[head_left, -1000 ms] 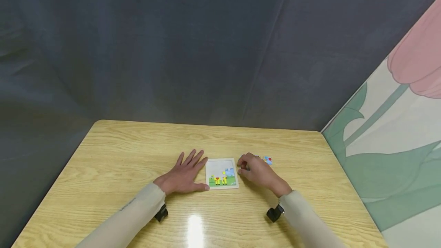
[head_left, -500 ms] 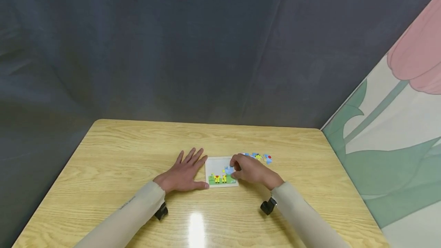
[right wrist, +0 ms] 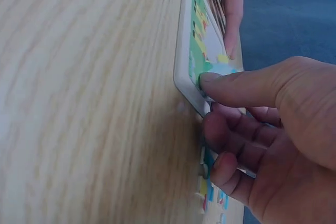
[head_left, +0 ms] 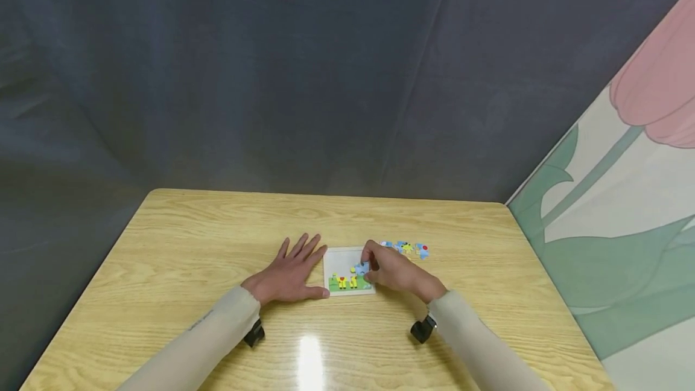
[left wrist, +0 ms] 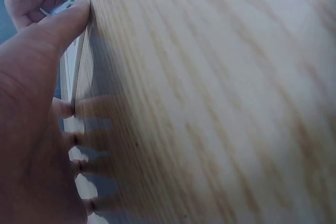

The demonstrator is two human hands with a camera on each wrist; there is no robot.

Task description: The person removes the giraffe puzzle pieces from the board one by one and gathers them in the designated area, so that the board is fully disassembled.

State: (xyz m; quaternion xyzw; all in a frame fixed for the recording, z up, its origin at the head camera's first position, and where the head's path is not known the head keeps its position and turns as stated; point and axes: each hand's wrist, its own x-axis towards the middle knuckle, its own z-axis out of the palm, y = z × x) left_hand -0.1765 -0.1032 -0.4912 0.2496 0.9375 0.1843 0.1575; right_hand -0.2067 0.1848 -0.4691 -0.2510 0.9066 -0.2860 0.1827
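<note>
A small white-framed jigsaw puzzle board (head_left: 339, 258) lies on the table in the head view. Joined pieces with a green ground and yellow animals (head_left: 342, 283) fill its lower part, and a blue piece (head_left: 361, 268) sits above them at the right. My left hand (head_left: 288, 273) lies spread on the table, thumb and fingertips at the board's left edge. Over the board's right side, my right hand (head_left: 399, 271) pinches a puzzle piece, mostly hidden by the fingers. In the right wrist view its thumb (right wrist: 236, 88) presses close to the board's corner, other fingers curled.
Several loose puzzle pieces (head_left: 406, 247) in blue, yellow and red lie just beyond my right hand. The wood-grain table (head_left: 217, 216) ends at a dark curtain (head_left: 304, 107) behind. A flower-patterned cloth (head_left: 613, 246) hangs along the right side.
My right hand has moved left from beside the board to over its right side, uncovering the loose pieces behind it. The left hand has stayed in place.
</note>
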